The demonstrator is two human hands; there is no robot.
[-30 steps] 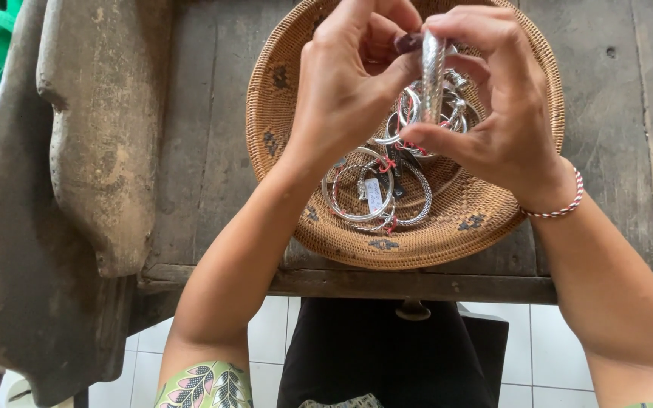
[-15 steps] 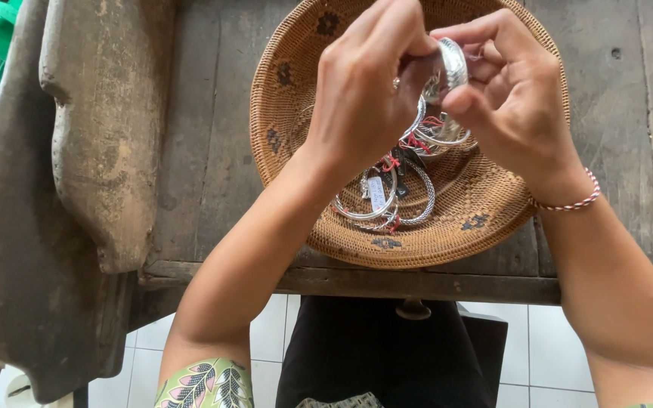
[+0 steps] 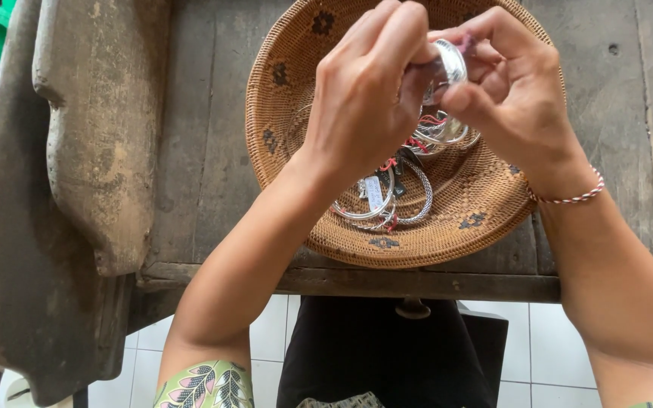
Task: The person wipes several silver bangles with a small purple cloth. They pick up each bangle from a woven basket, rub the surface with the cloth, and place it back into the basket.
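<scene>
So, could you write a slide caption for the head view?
Both hands hold a silver bangle above a woven basket of bangles.

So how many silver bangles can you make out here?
About 5. One wide bangle is held between the left hand and right hand; two lie under them, two at the basket's near side. More may be hidden.

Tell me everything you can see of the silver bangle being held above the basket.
The silver bangle is a wide, shiny, metal-looking band, turned edge-on and mostly hidden. The left hand and right hand both pinch it over the woven basket, clear of the other bracelets lying inside.
</scene>
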